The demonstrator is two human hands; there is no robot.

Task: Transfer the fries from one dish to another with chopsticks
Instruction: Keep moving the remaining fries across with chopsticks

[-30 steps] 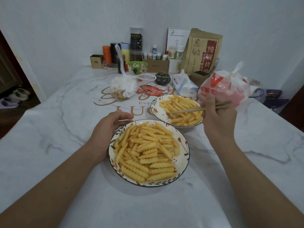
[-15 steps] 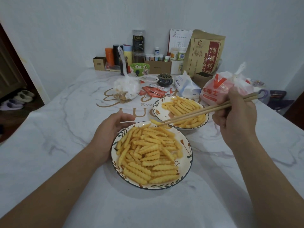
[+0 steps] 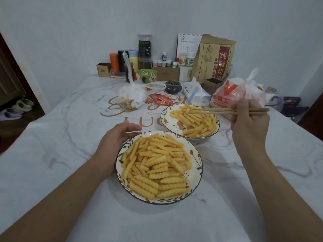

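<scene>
1. Head view, the only one on offer: two patterned dishes sit on the marble table [image 3: 52,154], and both hold crinkle-cut fries.
2. The near dish [image 3: 195,180] is heaped, its pile of fries [image 3: 155,166] covering most of the plate. By my read this is the source, though which dish feeds which cannot be settled from this moment alone.
3. The far dish [image 3: 166,117] carries a thinner spread of fries [image 3: 197,119], with bare plate showing on its left side. If that is the target, a fair share has landed but the bulk is left to go.
4. The right hand [image 3: 250,123] has its fingers curled round the chopsticks [image 3: 227,111], which lie nearly level with their tips out over the far dish.
5. At those tips a single fry [image 3: 187,109] stands upright among the far pile; whether the tips pinch it or only touch it, I cannot tell.
6. The left hand [image 3: 115,142] rests against the left rim of the near dish, fingers loosely spread and cupping the edge, steadying it rather than gripping anything.
7. Behind them, off the action: a white plastic bag [image 3: 132,96], ketchup sachets [image 3: 162,99], a tissue pack [image 3: 195,93] and a red-and-white takeaway bag [image 3: 232,96].
</scene>
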